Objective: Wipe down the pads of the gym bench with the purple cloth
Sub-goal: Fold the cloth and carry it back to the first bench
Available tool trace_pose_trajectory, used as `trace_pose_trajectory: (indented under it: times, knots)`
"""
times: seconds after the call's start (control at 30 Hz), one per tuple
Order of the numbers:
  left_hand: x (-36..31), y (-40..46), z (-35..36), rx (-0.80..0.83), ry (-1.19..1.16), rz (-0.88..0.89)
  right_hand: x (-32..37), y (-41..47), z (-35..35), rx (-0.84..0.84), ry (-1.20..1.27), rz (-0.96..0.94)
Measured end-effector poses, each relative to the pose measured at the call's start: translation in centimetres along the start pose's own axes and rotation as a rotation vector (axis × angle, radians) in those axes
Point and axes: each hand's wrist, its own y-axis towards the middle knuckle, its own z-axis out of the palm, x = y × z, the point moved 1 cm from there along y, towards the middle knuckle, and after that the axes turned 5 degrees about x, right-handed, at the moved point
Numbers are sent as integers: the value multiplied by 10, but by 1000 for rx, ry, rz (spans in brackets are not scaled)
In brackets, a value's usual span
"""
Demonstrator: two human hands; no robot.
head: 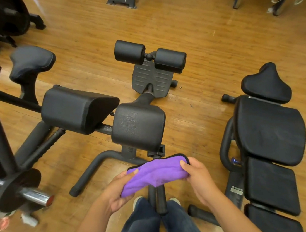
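I hold the purple cloth (155, 174) stretched between both hands, low in the middle of the view. My left hand (118, 191) grips its left end and my right hand (198, 177) grips its right end. Just beyond the cloth stands the gym bench with two black thigh pads, one on the right (139, 125) and one on the left (76, 109). Farther off are its two black roller pads (150, 55) above a ribbed footplate (152, 79). The cloth is above the bench's frame and touches no pad.
A second black padded bench (269, 132) lies on the floor at the right. A barbell with a black weight plate (15, 190) juts in at the lower left beside a rack. Another padded seat (31, 60) stands at the upper left. My legs and shoes are at the bottom, on wooden floor (207, 45).
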Motion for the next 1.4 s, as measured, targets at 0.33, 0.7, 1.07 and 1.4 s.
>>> trace_pose_trajectory:
  times: [0.33, 0.7, 1.07, 1.4]
  knots:
    - [35, 16, 13, 157, -253, -176, -17, -5, 12, 84, 468, 152]
    - [41, 80, -20, -131, 643, -1, -82, 55, -14, -81, -455, 57]
    - [66, 156, -44, -406, 836, 207, -148, 106, -25, -215, -597, 214]
    - [77, 165, -47, -407, 768, 115, -160, 114, -15, -198, -528, 289]
